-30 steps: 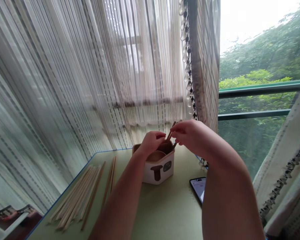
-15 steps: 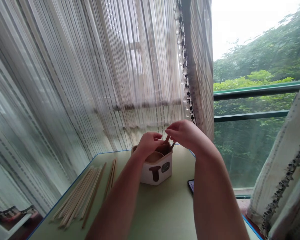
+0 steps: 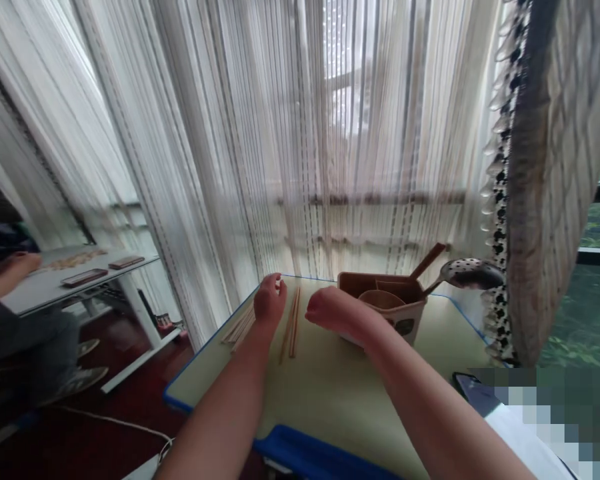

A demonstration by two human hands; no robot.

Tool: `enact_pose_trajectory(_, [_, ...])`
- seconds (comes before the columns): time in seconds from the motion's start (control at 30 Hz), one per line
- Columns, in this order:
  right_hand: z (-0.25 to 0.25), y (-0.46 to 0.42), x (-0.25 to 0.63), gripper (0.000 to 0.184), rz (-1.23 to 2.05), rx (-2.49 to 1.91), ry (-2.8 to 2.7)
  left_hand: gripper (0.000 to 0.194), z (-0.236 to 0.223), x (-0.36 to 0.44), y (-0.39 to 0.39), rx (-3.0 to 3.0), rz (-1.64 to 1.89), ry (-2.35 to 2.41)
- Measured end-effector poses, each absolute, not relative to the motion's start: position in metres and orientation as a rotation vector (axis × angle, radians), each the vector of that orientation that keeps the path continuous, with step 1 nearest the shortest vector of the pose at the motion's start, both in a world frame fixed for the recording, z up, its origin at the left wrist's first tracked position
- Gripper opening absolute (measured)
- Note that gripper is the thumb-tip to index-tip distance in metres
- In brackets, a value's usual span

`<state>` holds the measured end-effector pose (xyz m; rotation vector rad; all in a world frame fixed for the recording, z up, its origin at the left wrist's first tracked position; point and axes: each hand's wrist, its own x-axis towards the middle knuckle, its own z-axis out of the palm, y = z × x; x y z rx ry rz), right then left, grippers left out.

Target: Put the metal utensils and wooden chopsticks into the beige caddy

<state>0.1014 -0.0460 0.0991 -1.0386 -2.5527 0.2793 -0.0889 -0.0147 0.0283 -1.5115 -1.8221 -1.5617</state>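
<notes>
My left hand (image 3: 271, 300) is over the far end of a pile of pale chopsticks (image 3: 239, 331). Its fingers are loosely bent with a gap between them, and nothing shows in them. Right of it lies a small group of brown chopsticks (image 3: 292, 328). My right hand (image 3: 327, 308) hovers between this group and the utensil holder (image 3: 347, 277), fingers curled together and pointing left, with nothing visible in them. A slotted ladle (image 3: 473, 272) and a wooden-handled utensil (image 3: 429, 260) stick up from the holder's right side.
The green table (image 3: 330, 400) has a blue edge, and a phone (image 3: 475, 390) lies at its right. Striped curtains (image 3: 280, 133) hang behind. At the left, another person's hand (image 3: 23, 267) rests by a white table (image 3: 45, 290).
The view has swung left, bringing another table into sight. Both hands have left the holder and moved left toward the chopsticks. The slotted ladle now stands in the holder.
</notes>
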Motion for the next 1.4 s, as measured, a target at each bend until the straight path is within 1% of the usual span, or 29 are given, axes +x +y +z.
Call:
enact_pose_trajectory(0.03, [0.081,-0.045,0.088,0.019,0.210,-0.996,-2.626,0.023,0.016,-0.099,-0.012,-1.562,-1.497,-1.927])
enact_pose_trajectory(0.13, [0.034,-0.041,0.065,0.026,0.181,-0.931,-2.667,0.024,-0.004,-0.114,-0.004,-1.492,-1.458,-2.153])
enact_pose_trajectory(0.2, [0.012,-0.037,0.062,0.027,0.166,-0.880,-2.682,0.024,-0.005,-0.113,0.001,-1.546,-1.447,-2.148])
enact_pose_trajectory(0.3, [-0.005,-0.027,0.066,0.029,0.187,-0.785,-2.655,0.026,0.002,-0.104,0.006,-1.661,-1.465,-2.006])
enact_pose_trajectory(0.4, [-0.011,-0.017,0.070,0.026,0.197,-0.752,-2.611,0.030,0.008,-0.096,0.007,-1.645,-1.524,-1.941])
enact_pose_trajectory(0.53, [-0.014,-0.011,0.069,0.020,0.127,-0.844,-2.575,0.031,0.009,-0.090,0.006,-1.658,-1.510,-1.953])
enact_pose_trajectory(0.7, [-0.015,-0.011,0.067,0.025,0.077,-0.812,-2.638,0.031,0.007,-0.087,0.006,-1.628,-1.567,-1.976])
enact_pose_trajectory(0.8, [-0.012,-0.013,0.065,0.024,0.065,-0.857,-2.604,0.035,0.007,-0.088,0.007,-1.608,-1.630,-1.963])
enact_pose_trajectory(0.87, [-0.009,-0.017,0.060,0.024,0.073,-0.977,-2.574,0.037,0.007,-0.090,0.009,-1.583,-1.654,-1.981])
enact_pose_trajectory(0.97, [-0.003,-0.024,0.050,0.022,0.134,-1.270,-2.536,0.037,0.006,-0.093,0.012,-1.569,-1.687,-2.033])
enact_pose_trajectory(1.03, [0.001,-0.028,0.045,0.027,0.164,-1.410,-2.495,0.036,0.005,-0.094,0.014,-1.582,-1.732,-2.075])
enact_pose_trajectory(1.07, [0.002,-0.029,0.045,0.031,0.171,-1.445,-2.470,0.035,0.003,-0.094,0.015,-1.593,-1.772,-2.102])
enact_pose_trajectory(1.13, [0.003,-0.028,0.047,0.035,0.183,-1.486,-2.409,0.031,0.000,-0.095,0.018,-1.586,-1.962,-2.192])
enact_pose_trajectory(1.27, [-0.001,-0.020,0.056,0.030,0.226,-1.508,-2.285,0.025,-0.006,-0.095,0.025,-1.477,-2.414,-2.351])
enact_pose_trajectory(1.4, [-0.010,-0.015,0.058,0.028,0.337,-1.356,-2.147,0.019,-0.007,-0.096,0.030,-1.473,-2.648,-2.320])
